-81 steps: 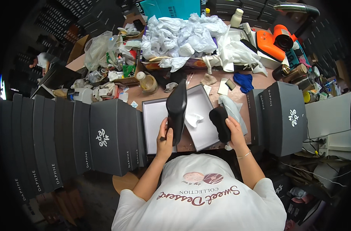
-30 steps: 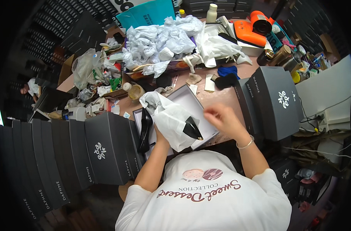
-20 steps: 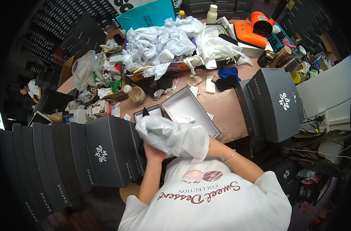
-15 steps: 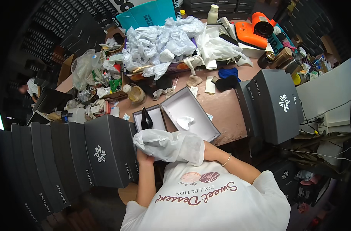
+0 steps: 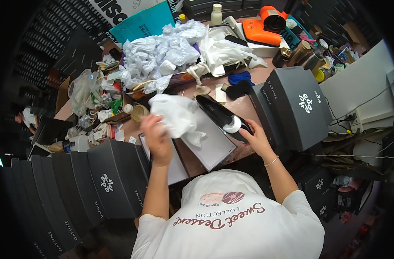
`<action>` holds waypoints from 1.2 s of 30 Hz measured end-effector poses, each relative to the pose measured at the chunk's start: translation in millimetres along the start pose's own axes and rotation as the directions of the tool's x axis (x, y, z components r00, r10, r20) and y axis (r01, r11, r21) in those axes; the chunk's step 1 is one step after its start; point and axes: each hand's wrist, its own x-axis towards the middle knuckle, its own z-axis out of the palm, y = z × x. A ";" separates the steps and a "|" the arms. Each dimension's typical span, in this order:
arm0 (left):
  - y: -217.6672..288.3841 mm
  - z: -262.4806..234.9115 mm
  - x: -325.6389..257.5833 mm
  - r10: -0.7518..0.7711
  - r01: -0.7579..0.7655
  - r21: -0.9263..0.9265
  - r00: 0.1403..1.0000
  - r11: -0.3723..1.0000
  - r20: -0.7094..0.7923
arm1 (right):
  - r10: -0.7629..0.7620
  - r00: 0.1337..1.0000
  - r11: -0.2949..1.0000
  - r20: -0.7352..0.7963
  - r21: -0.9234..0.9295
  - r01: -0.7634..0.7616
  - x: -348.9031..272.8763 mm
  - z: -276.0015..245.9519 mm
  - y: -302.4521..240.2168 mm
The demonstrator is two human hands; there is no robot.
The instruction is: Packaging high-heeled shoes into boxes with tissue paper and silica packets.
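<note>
In my right hand (image 5: 256,140) is a black shoe (image 5: 216,111), gripped at its heel end, with its toe pointing up and left and a pale insole showing. My left hand (image 5: 157,140), blurred by motion, holds a crumpled white cloth-like bag (image 5: 173,113) up over the boxes. Below it lies an open shoebox part (image 5: 214,157) with a pale inside, holding a small white crumpled piece (image 5: 195,138). Another open box part (image 5: 176,166) sits to its left, partly hidden by my left forearm.
Dark shoeboxes (image 5: 115,177) are stacked at my left, and more (image 5: 294,110) stand at right. A heap of thin whitish bags (image 5: 158,56) fills the back of the table. A jar (image 5: 139,113) and an orange device (image 5: 262,32) stand nearby. Another person (image 5: 28,118) is at far left.
The white bag, earlier between both hands, has gone up and away in my left hand, bunched. My right hand has moved right and up and now holds the black shoe. The view has shifted.
</note>
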 end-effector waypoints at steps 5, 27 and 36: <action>-38.5 58.6 -62.7 -0.501 0.515 0.237 0.464 0.824 0.731 | -0.095 0.978 0.955 0.186 -0.262 0.142 -2.5 -46.5 -45.9; 58.5 29.7 -92.0 -0.583 0.857 -0.425 0.193 -0.291 0.789 | -0.303 0.887 0.889 0.348 -0.231 0.394 34.3 121.2 -13.1; 20.6 9.3 -85.3 -0.560 0.697 -0.528 0.217 -0.485 0.800 | -0.110 0.878 0.992 0.466 0.001 0.124 61.4 96.5 -27.0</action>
